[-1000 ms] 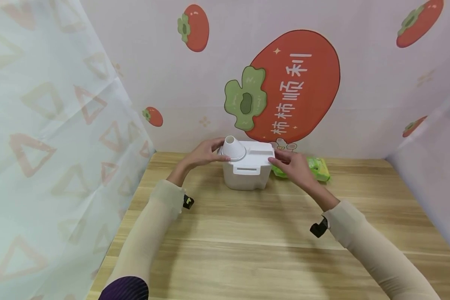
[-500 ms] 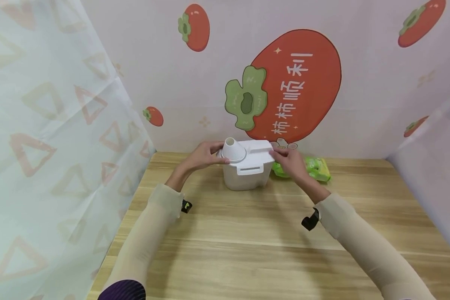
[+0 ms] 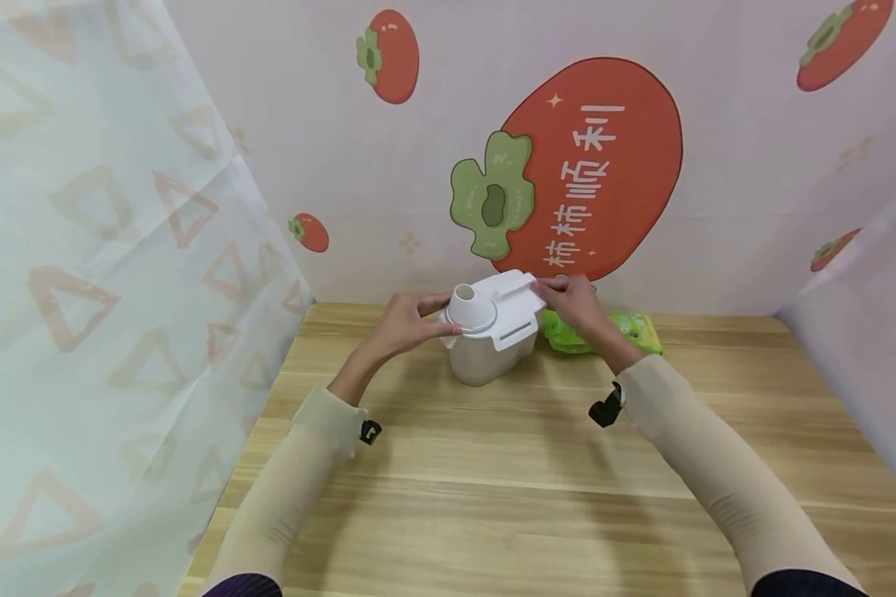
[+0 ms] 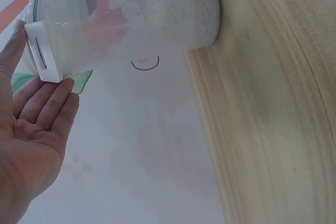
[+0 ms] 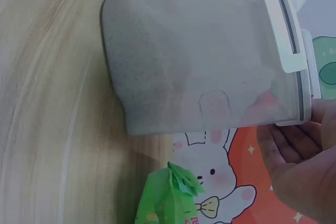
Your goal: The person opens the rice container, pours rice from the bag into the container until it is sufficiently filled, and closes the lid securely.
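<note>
A white lidded storage container (image 3: 481, 361) stands upright on the table, turned at an angle, its right end farther back. Its lid (image 3: 511, 308) carries a cone-shaped cap (image 3: 469, 308) on the left, a raised bar on the right and side latches. Through the translucent wall (image 5: 194, 61), pale grainy contents show near the base. My left hand (image 3: 411, 323) holds the lid's left end, thumb in front and fingers behind; in the left wrist view its fingers touch a latch (image 4: 44, 53). My right hand (image 3: 577, 305) pinches the lid's right end between thumb and fingers.
A green and yellow soft packet (image 3: 630, 332) lies behind my right wrist, right of the container. A patterned backdrop (image 3: 388, 182) rises close behind the container, and side sheets (image 3: 119, 332) flank the wooden table (image 3: 493, 497).
The container has turned, its right end swinging away from me and its left end slightly nearer. My right hand has moved back and a little left with it; my left hand keeps its hold.
</note>
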The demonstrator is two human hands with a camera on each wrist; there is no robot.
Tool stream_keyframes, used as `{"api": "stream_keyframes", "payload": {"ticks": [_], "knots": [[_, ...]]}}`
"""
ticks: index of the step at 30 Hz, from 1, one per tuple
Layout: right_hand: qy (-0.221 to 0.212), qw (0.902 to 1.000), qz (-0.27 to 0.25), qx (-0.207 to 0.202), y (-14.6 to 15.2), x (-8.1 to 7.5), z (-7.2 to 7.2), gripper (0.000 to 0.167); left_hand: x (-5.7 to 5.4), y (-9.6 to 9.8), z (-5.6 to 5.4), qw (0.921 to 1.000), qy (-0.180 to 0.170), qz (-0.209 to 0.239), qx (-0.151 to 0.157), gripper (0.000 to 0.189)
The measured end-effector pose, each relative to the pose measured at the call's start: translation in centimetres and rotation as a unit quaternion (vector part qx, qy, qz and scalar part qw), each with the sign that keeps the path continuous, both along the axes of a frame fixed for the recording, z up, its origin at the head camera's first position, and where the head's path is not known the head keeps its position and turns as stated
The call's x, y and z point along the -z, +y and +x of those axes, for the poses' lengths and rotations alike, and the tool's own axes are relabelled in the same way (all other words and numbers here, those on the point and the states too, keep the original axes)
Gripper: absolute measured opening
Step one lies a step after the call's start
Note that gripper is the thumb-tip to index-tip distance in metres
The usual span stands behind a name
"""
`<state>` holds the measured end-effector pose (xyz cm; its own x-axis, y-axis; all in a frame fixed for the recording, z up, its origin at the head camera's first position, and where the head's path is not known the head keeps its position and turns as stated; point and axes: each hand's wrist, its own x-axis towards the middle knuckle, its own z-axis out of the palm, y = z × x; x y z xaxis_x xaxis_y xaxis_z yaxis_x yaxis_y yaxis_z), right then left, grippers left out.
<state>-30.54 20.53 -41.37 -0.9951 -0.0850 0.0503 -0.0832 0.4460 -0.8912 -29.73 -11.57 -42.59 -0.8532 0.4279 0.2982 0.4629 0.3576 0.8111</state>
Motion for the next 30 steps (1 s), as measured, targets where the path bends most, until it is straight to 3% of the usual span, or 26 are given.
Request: {"api": "stream_keyframes", "payload": {"ticks": [4, 9, 13, 17, 23, 30], "knots": [[0.022, 0.9988, 0.043, -0.008, 0.3, -0.2, -0.1, 0.041, 0.2, -0.1, 0.3, 0.9998, -0.001, 0.009, 0.016, 0.057], [0.081, 0.9908, 0.104, -0.03, 0.6, -0.5, 0.6, 0.041, 0.1, -0.8, -0.5, 0.9972, -0.044, 0.035, 0.049, 0.046], [0.114, 0.9845, 0.128, -0.038, 0.3, -0.7, 2.0, 0.047, 0.2, -1.0, -1.3, 0.9969, -0.065, 0.037, 0.025, 0.043], [0.124, 0.9807, 0.148, -0.034, -0.4, -0.9, 3.7, 0.057, 0.2, -0.6, -2.4, 0.9962, -0.083, 0.021, 0.015, 0.049], [0.131, 0.9695, 0.207, -0.016, -1.8, -0.9, 6.3, 0.08, -0.3, 0.6, -3.8, 0.992, -0.118, 0.01, 0.042, 0.05], [0.166, 0.961, 0.221, -0.004, -3.8, -0.6, 7.8, 0.102, -0.3, 1.9, -5.2, 0.9795, -0.184, 0.036, 0.072, 0.047]]}}
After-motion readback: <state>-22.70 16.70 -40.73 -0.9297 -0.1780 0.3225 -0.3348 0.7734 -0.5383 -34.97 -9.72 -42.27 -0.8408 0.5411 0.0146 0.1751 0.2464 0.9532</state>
